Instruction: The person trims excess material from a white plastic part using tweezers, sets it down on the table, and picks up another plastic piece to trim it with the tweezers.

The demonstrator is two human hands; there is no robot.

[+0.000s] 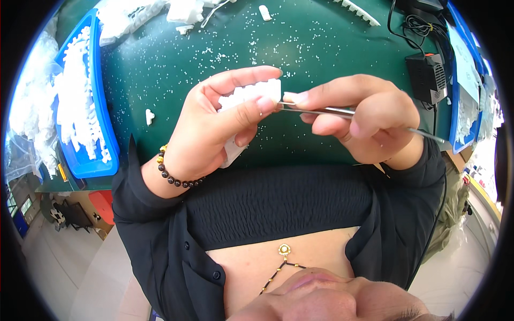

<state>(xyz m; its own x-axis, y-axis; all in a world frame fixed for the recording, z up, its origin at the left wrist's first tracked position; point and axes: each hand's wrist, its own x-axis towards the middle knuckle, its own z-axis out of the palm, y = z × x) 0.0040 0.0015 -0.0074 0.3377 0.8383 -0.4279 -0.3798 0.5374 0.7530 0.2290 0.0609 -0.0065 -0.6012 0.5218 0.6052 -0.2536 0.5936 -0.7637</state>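
Note:
My left hand [214, 115] is closed around a white moulded piece [252, 92] with a row of knobs along its upper edge. The thumb presses on its near side, and part of the piece shows below the palm. Pinched in my right hand [375, 115] is a slim metal hand tool [335, 111], its shaft running back past the palm. The tool's thin tip meets the right end of the white piece beside my left thumb; the exact contact is too small to make out. A small loose white part [150, 116] lies on the green table left of my left hand.
White crumbs are scattered over the green table [176, 59]. At left, a blue tray [96, 170] holds many white parts, beside plastic bags [29, 112]. More white pieces [134, 18] lie at the back. A black boxy device [426, 79] with cables and a blue bin [456, 144] stand at right.

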